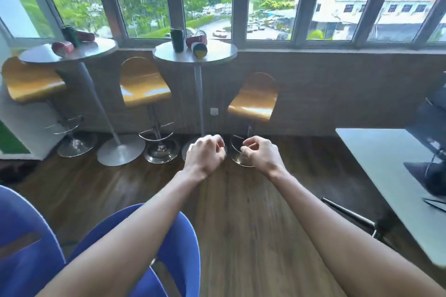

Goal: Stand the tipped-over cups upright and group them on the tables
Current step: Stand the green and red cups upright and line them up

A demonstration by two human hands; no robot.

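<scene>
Two round grey bar tables stand under the windows. On the middle table [217, 54] a dark green cup [177, 40] stands upright, a red cup [196, 40] lies on its side, and a yellow-and-dark cup [199, 50] lies tipped toward me. The left table [96, 47] carries a dark cup [70, 35] upright, a red cup [62, 48] tipped over at its front, and another red cup [85, 36] lying behind. My left hand [205, 153] and my right hand [259, 152] are held out low over the floor, far short of the tables, fingers curled, holding nothing.
Three yellow bar stools [142, 84] [253, 101] [31, 82] flank the tables. Two blue chairs [26, 236] [178, 236] are close at the lower left. A grey desk [376, 166] with dark equipment runs along the right. A wooden floor [241, 212] lies between.
</scene>
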